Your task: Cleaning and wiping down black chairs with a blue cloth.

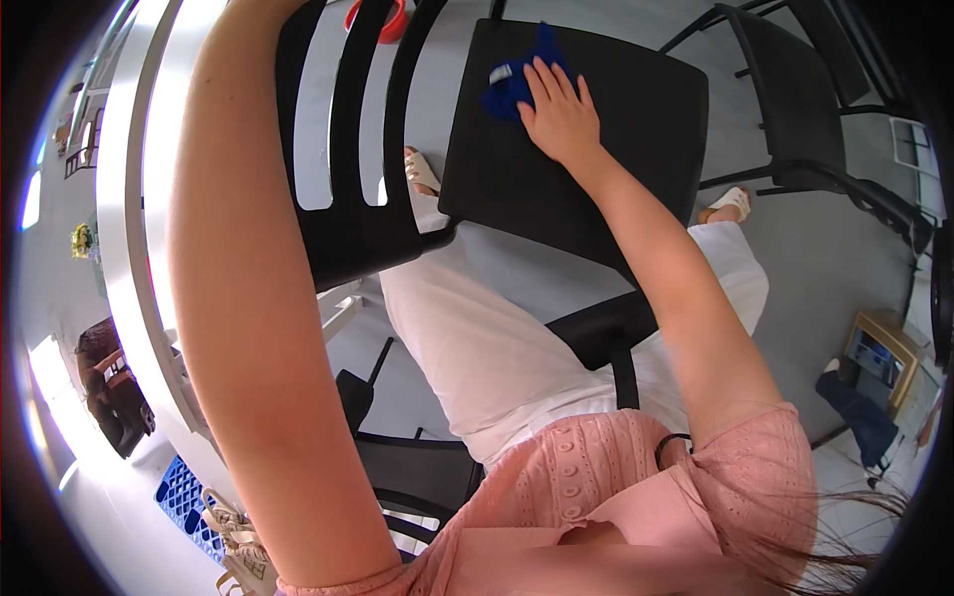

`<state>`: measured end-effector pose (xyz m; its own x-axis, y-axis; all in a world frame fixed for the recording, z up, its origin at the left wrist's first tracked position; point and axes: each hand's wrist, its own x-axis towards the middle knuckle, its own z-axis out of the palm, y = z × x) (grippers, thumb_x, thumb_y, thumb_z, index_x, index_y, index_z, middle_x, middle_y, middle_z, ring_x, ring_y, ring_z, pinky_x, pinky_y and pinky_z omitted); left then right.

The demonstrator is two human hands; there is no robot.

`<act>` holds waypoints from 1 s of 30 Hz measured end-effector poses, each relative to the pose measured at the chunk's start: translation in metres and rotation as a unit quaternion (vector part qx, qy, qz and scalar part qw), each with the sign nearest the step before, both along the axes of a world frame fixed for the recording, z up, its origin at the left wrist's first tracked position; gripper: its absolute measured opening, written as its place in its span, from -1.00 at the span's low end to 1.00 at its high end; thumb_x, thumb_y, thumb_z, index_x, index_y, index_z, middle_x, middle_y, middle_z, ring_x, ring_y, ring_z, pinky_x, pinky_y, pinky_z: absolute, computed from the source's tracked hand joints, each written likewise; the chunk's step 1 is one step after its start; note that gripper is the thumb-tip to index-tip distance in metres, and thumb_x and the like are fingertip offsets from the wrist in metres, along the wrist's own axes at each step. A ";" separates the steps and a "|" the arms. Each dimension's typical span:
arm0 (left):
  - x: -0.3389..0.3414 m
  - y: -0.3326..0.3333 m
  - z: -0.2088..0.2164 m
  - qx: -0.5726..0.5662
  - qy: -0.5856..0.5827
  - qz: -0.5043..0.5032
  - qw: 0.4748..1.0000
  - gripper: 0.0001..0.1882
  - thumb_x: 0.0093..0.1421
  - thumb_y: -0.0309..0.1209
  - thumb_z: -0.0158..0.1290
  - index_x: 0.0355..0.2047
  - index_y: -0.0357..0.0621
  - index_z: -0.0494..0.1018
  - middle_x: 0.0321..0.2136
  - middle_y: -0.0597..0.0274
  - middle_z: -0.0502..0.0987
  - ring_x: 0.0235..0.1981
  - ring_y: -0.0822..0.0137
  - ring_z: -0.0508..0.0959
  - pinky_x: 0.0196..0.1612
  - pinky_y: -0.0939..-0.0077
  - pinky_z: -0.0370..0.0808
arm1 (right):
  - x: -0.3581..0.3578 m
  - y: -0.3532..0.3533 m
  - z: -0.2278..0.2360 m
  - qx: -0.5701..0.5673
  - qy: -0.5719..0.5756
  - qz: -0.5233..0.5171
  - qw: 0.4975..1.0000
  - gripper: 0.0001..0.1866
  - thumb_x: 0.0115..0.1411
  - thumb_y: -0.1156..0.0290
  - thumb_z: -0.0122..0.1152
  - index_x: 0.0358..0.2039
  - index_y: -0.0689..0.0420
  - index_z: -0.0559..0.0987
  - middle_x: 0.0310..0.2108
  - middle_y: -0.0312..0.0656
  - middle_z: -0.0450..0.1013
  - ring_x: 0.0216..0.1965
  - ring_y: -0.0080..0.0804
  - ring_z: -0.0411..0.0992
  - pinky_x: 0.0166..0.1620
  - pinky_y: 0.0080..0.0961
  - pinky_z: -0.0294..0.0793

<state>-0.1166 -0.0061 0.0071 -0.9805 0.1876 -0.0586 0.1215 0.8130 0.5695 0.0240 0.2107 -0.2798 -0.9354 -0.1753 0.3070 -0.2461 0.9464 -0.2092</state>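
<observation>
My right hand lies flat, fingers spread, on the black seat of a chair. Beneath its fingertips is a crumpled dark blue cloth with a small white tag. The fingers press on the cloth rather than wrap round it. My left arm reaches up past the slatted black chair back, and its hand is beyond the top edge of the picture.
Other black chairs stand at the right and below my left leg. A white table edge runs along the left. A red basin is on the floor ahead, a blue crate at lower left.
</observation>
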 end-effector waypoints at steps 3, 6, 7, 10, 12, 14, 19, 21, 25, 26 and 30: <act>-0.002 0.005 0.001 0.001 -0.003 0.005 1.000 -0.58 0.38 -0.20 -0.20 -0.11 -0.38 0.40 -0.28 -0.04 0.57 -0.32 0.19 0.63 -0.31 0.37 0.62 | -0.035 -0.019 -0.007 -0.013 0.001 -0.052 0.999 -0.39 0.18 0.26 0.12 0.26 0.08 0.31 0.33 -0.20 0.17 0.31 -0.17 0.18 0.32 -0.14 0.16; -0.002 0.007 0.003 -0.001 -0.003 0.000 1.000 -0.58 0.38 -0.20 -0.20 -0.10 -0.38 0.41 -0.27 -0.05 0.58 -0.31 0.18 0.63 -0.31 0.36 0.62 | -0.045 -0.029 -0.010 -0.047 0.001 -0.053 0.997 -0.39 0.11 0.40 0.11 0.22 0.15 0.34 0.31 -0.13 0.21 0.30 -0.09 0.19 0.32 -0.18 0.19; -0.003 0.007 0.004 -0.003 -0.003 -0.007 1.000 -0.57 0.39 -0.19 -0.20 -0.08 -0.37 0.41 -0.27 -0.05 0.58 -0.31 0.18 0.64 -0.30 0.36 0.62 | -0.040 -0.029 -0.011 -0.067 0.013 -0.003 0.998 -0.43 0.09 0.44 0.10 0.17 0.17 0.39 0.28 -0.12 0.25 0.27 -0.09 0.23 0.30 -0.18 0.22; 0.005 0.002 0.003 -0.013 -0.012 -0.019 1.000 -0.57 0.39 -0.19 -0.20 -0.05 -0.37 0.40 -0.26 -0.04 0.58 -0.30 0.18 0.64 -0.30 0.36 0.62 | -0.003 -0.034 -0.006 -0.113 -0.002 0.120 0.986 -0.45 0.02 0.56 0.08 0.11 0.19 0.46 0.22 -0.12 0.33 0.22 -0.11 0.30 0.26 -0.21 0.27; -0.001 -0.002 0.000 -0.001 -0.010 -0.011 1.000 -0.57 0.39 -0.19 -0.20 -0.04 -0.37 0.40 -0.25 -0.04 0.58 -0.29 0.18 0.63 -0.30 0.36 0.62 | 0.034 -0.031 0.001 -0.119 -0.031 0.167 0.978 -0.44 -0.01 0.57 0.08 0.10 0.18 0.47 0.21 -0.13 0.35 0.22 -0.14 0.31 0.27 -0.23 0.27; -0.006 -0.003 -0.004 0.008 -0.013 -0.006 1.000 -0.56 0.39 -0.19 -0.20 -0.03 -0.37 0.39 -0.25 -0.04 0.58 -0.29 0.18 0.63 -0.30 0.35 0.62 | 0.078 -0.026 0.015 -0.118 -0.073 0.199 0.970 -0.43 -0.04 0.59 0.09 0.09 0.18 0.49 0.20 -0.15 0.35 0.22 -0.16 0.31 0.27 -0.24 0.27; 0.000 0.001 0.000 0.015 -0.003 -0.036 0.999 -0.55 0.39 -0.19 -0.20 -0.01 -0.38 0.38 -0.24 -0.04 0.58 -0.28 0.17 0.63 -0.29 0.36 0.61 | 0.137 -0.009 0.028 -0.111 -0.142 0.248 0.952 -0.40 -0.06 0.58 0.10 0.11 0.18 0.48 0.22 -0.17 0.33 0.26 -0.19 0.26 0.31 -0.24 0.24; 0.002 0.003 0.002 0.008 -0.002 -0.030 1.000 -0.55 0.39 -0.19 -0.20 -0.01 -0.37 0.39 -0.24 -0.04 0.58 -0.28 0.17 0.63 -0.28 0.36 0.61 | 0.125 -0.011 0.031 -0.111 -0.139 0.230 0.957 -0.38 -0.06 0.54 0.12 0.12 0.18 0.46 0.24 -0.17 0.32 0.27 -0.19 0.26 0.30 -0.23 0.24; -0.006 0.000 0.001 -0.013 -0.002 -0.014 1.000 -0.55 0.39 -0.19 -0.21 -0.01 -0.36 0.39 -0.24 -0.03 0.59 -0.28 0.17 0.63 -0.27 0.36 0.61 | 0.071 -0.018 0.020 -0.069 -0.054 0.145 0.985 -0.30 -0.07 0.44 0.18 0.19 0.16 0.39 0.26 -0.17 0.28 0.27 -0.21 0.25 0.30 -0.22 0.24; -0.006 0.000 0.000 -0.015 -0.003 -0.013 1.000 -0.55 0.39 -0.19 -0.21 -0.01 -0.36 0.39 -0.24 -0.03 0.59 -0.28 0.17 0.63 -0.27 0.36 0.61 | 0.055 -0.020 0.015 -0.071 -0.054 0.146 0.985 -0.30 -0.07 0.44 0.18 0.19 0.16 0.39 0.26 -0.17 0.28 0.27 -0.21 0.25 0.30 -0.22 0.24; -0.001 0.003 0.001 -0.007 -0.009 -0.020 1.000 -0.55 0.39 -0.19 -0.21 -0.01 -0.36 0.39 -0.22 -0.04 0.59 -0.28 0.17 0.63 -0.26 0.35 0.61 | -0.012 -0.026 0.000 -0.063 -0.003 0.066 0.996 -0.34 0.00 0.43 0.15 0.20 0.12 0.38 0.26 -0.18 0.29 0.27 -0.21 0.26 0.28 -0.22 0.25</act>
